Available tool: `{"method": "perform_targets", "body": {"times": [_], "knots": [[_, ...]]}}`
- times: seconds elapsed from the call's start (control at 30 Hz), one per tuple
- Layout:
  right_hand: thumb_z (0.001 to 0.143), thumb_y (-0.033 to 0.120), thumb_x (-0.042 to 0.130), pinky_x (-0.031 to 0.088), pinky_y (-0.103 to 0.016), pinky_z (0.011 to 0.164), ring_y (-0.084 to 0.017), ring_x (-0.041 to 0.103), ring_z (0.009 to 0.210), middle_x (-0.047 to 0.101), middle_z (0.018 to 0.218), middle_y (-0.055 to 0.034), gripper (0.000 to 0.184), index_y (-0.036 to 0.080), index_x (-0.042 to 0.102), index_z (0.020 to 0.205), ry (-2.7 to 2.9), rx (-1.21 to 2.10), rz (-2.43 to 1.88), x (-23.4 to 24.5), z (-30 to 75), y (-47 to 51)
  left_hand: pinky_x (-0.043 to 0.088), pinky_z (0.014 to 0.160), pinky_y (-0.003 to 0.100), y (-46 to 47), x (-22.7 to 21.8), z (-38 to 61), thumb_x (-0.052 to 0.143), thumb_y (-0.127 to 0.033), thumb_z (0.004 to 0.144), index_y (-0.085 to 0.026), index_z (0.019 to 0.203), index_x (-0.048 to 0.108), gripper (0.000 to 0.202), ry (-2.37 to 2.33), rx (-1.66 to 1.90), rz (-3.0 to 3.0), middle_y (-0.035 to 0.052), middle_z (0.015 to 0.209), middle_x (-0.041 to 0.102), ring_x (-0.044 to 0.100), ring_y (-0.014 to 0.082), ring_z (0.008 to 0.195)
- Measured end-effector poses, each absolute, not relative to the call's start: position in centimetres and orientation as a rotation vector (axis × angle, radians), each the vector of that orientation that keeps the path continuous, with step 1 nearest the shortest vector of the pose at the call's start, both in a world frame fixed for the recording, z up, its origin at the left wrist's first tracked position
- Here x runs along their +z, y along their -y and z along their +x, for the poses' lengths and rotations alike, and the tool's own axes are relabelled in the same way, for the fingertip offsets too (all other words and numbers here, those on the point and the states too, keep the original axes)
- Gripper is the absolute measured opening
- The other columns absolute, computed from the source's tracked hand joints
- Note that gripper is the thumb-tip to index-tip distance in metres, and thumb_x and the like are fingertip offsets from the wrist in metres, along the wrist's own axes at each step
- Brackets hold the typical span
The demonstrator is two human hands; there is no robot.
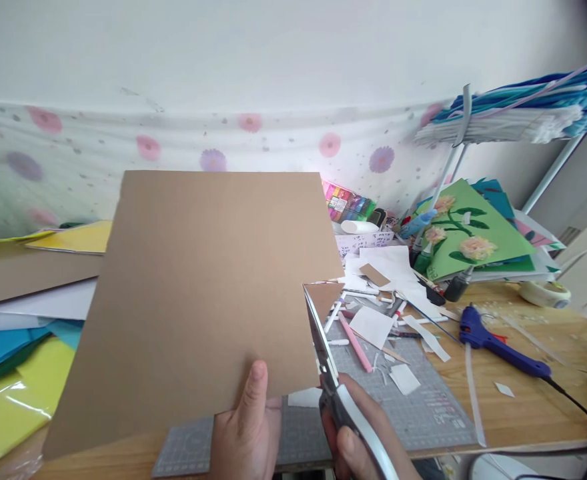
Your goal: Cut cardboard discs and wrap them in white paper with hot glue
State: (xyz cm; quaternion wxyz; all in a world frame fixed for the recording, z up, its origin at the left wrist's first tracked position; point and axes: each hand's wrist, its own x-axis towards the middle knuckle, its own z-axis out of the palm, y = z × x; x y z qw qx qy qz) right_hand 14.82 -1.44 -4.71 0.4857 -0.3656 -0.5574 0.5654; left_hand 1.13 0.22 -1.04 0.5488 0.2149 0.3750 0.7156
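Holding brown card [198, 287] by btm edge w/ L hand [248, 427], R hand [379, 421] gripping scissors [328, 363] at card's R side

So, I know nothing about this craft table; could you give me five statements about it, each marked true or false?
1. The left hand holds a brown cardboard sheet. True.
2. Both hands hold only that sheet. False: the right hand holds scissors.
3. A blue hot glue gun lies on the wooden tabletop. True.
4. The brown cardboard sheet is completely uncut. False: a cut runs in from its right edge.
5. White paper scraps lie on the gray cutting mat. True.
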Motion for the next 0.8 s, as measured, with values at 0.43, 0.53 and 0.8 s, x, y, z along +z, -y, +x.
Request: {"method": "perform_targets", "body": {"times": [0.43,0.53,0.8], "knots": [[0.077,0.044,0.07,0.042,-0.027,0.055,-0.015,0.052,0.063,0.06,0.085,-0.0035,0.053,0.023,0.047,0.12,1.215,1.068,-0.947,-6.5,18.2,0.3,0.044,0.104,0.039,-1.1,0.6,-0.2,0.072,-0.025,0.074,-0.032,0.128,0.056,0.056,-0.775,1.817,0.518,0.0021,0.123,0.067,0.054,0.0271,0.122],[0.075,0.038,0.072,0.045,-0.031,0.061,-0.015,0.054,0.066,0.065,0.103,-0.0088,0.054,0.023,0.044,0.118,1.105,0.952,-0.944,-4.7,18.4,-1.9,0.047,0.102,0.038,-0.5,1.2,-0.5,0.069,-0.023,0.077,-0.04,0.128,0.054,0.056,-0.743,1.795,0.552,-0.0021,0.126,0.065,0.048,0.0258,0.128],[0.062,0.029,0.08,0.044,-0.027,0.06,-0.015,0.055,0.066,0.061,0.079,0.0024,0.056,0.024,0.048,0.108,0.821,1.109,-0.636,-1.2,14.6,-4.0,0.054,0.096,0.041,1.7,2.4,-0.5,0.07,-0.026,0.074,-0.046,0.127,0.054,0.059,-0.877,1.702,0.483,-0.0052,0.128,0.063,0.038,0.0294,0.135]]}}
